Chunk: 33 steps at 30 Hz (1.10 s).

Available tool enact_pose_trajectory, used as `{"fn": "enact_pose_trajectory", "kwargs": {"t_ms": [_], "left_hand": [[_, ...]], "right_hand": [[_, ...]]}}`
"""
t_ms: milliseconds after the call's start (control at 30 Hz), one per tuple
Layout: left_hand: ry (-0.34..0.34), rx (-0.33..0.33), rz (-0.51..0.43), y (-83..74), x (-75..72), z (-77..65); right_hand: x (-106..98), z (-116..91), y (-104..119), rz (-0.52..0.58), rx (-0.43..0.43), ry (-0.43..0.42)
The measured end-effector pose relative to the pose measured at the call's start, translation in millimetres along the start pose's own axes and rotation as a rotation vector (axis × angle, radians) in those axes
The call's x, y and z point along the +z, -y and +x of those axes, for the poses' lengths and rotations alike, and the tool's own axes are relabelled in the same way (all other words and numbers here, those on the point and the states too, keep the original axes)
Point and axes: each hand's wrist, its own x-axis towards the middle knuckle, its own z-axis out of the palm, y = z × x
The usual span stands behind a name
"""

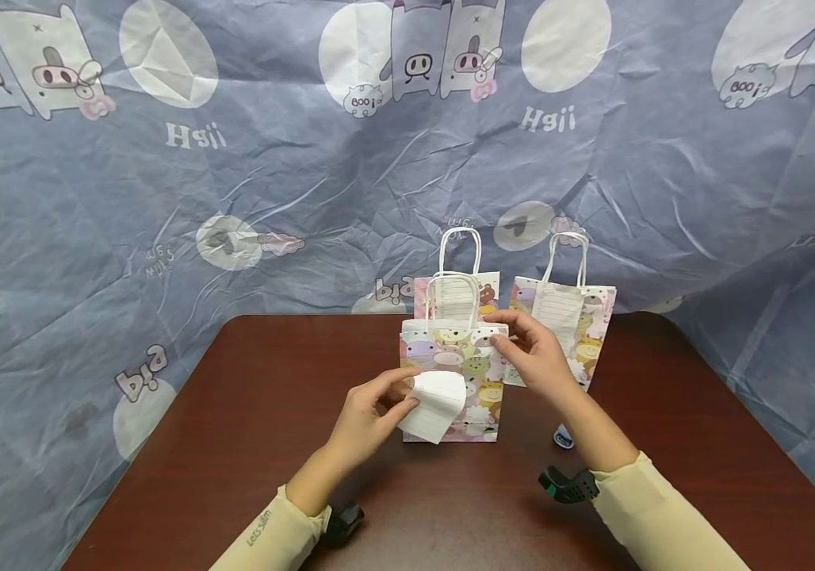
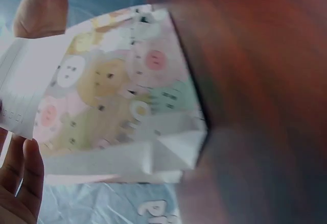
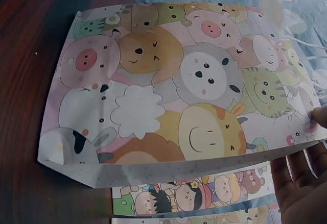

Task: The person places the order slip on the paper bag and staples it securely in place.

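Observation:
In the head view, my left hand (image 1: 365, 412) pinches a curled white sheet of lined paper (image 1: 438, 404) between thumb and fingers. The sheet overlaps the lower front of a paper gift bag (image 1: 482, 416) printed with cartoon animals. That bag stands upright on the table, its white twisted handles raised. My right hand (image 1: 536, 361) pinches the bag's top right edge, thumb in front and fingers behind. From the right wrist, the animal print (image 3: 153, 71) fills the view, with the thumb (image 3: 319, 116) on its edge. The left wrist view shows faint lines on the paper (image 2: 28, 81).
Two more gift bags stand behind: a pink-edged one (image 1: 422, 295) directly at the back and another animal-print bag (image 1: 596, 337) to the right, each with a lined sheet on its front. A small blue-and-white object (image 1: 563, 437) lies near my right forearm on the brown table (image 1: 286, 396).

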Motion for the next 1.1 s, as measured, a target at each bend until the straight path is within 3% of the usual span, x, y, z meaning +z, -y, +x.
{"fn": "enact_pose_trajectory", "kwargs": {"t_ms": [333,567,900,1100], "left_hand": [[-0.133,-0.080,-0.017,-11.3,16.5,27.7],[-0.182,-0.077,-0.011,-14.4,23.1,40.8],[-0.237,-0.077,0.145,-19.0,29.4,51.7],[-0.238,-0.105,0.196,-20.4,32.7,49.2]], "right_hand": [[-1.6,3.0,2.2,-0.053,-0.079,0.020],[-0.6,3.7,-0.8,-0.075,-0.205,0.035],[10.8,4.7,1.9,0.047,-0.083,-0.033],[20.5,5.4,2.0,0.026,-0.044,-0.106]]}}
